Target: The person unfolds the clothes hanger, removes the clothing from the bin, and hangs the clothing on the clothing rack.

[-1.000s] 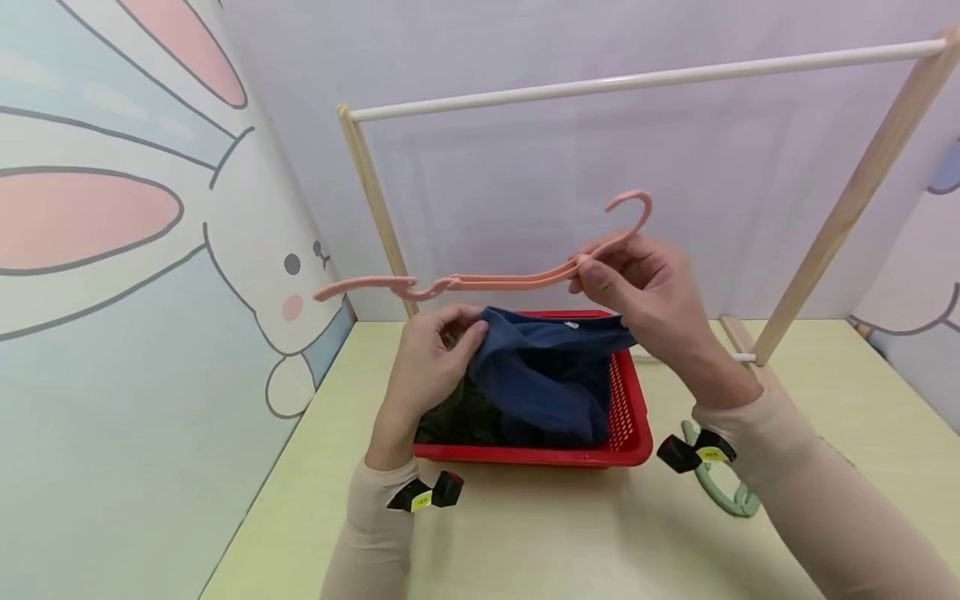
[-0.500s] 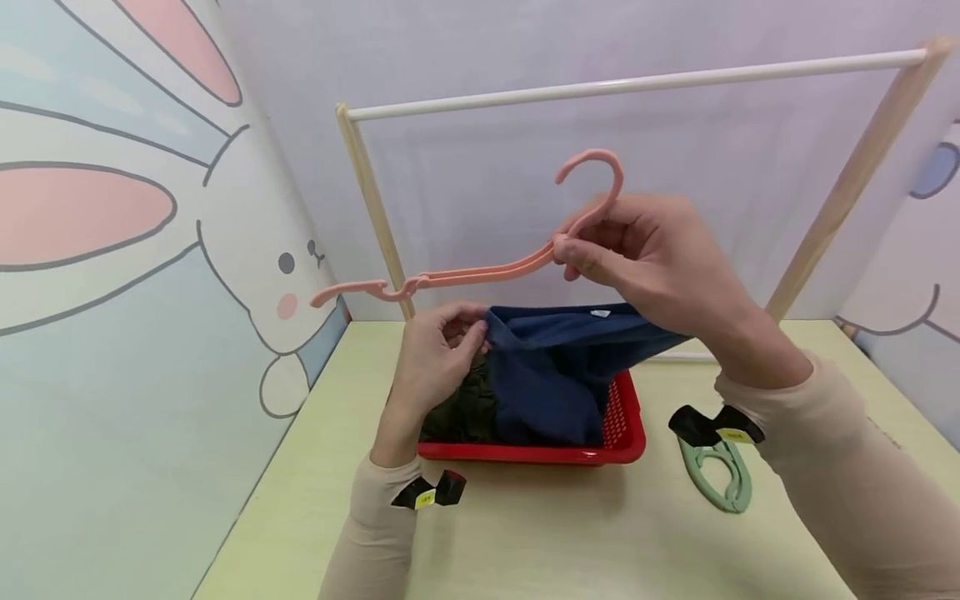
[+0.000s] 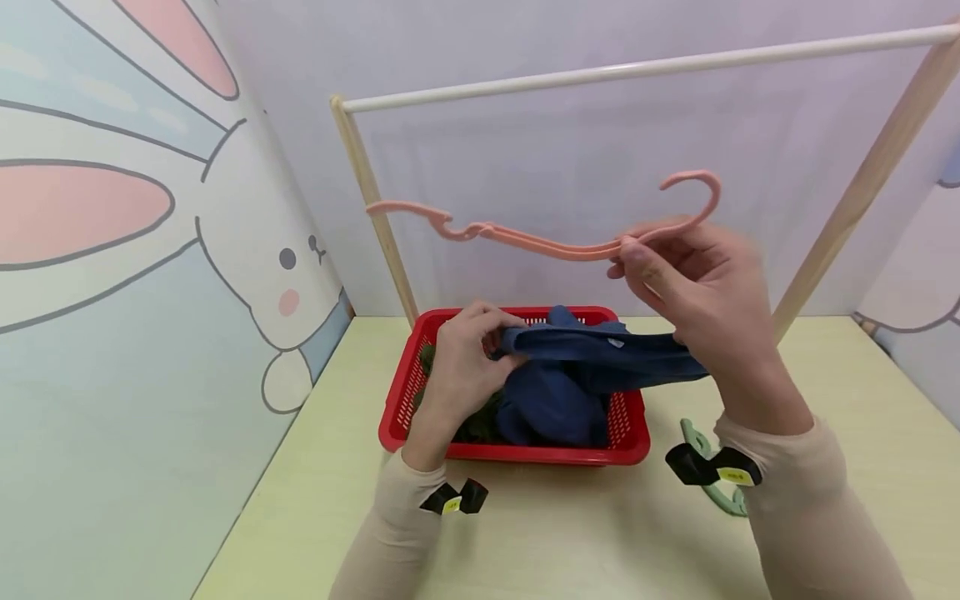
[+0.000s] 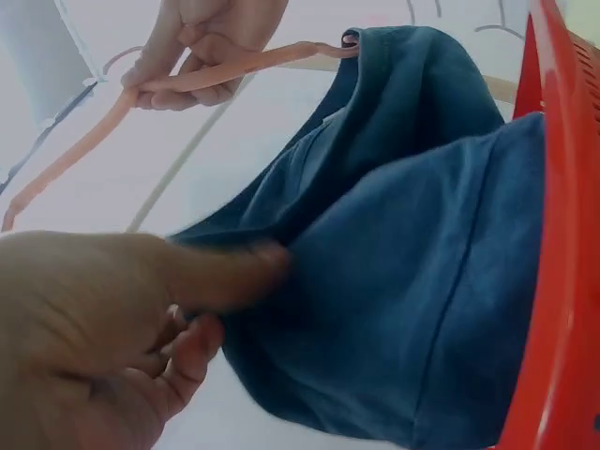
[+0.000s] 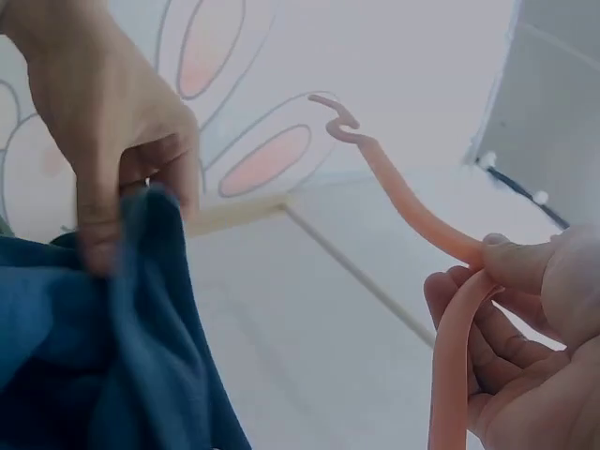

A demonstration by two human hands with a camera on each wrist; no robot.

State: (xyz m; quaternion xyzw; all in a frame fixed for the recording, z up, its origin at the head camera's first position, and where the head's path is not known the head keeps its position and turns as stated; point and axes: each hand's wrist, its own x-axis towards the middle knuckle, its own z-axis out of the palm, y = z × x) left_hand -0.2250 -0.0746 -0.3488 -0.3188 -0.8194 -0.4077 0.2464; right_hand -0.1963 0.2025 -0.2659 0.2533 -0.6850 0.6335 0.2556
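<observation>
Pinching the edge of a dark blue garment [image 3: 555, 400] between thumb and fingers, the left hand [image 3: 468, 367] is near the left part of a red perforated basket [image 3: 525, 452]. The right hand [image 3: 708, 287], higher and farther right, grips a pink plastic hanger [image 3: 555, 247] between thumb and fingers, just beside its hook. As the left wrist view shows, one arm of this hanger reaches the garment's far edge; the other extends over the basket. The garment's upper band, bearing a small white label [image 3: 615, 342], is drawn out sideways between the hands, while its lower part rests in the basket beside dark green cloth [image 3: 480, 425]. To the right of the basket, a light green hanger [image 3: 723, 500], partly hidden by the right wrist, lies on the pale yellow tabletop [image 3: 570, 533]. Behind stands a clothes rack with a white rail [image 3: 637, 71] on wooden posts [image 3: 371, 200]; a rabbit mural [image 3: 240, 250] covers the left wall.
</observation>
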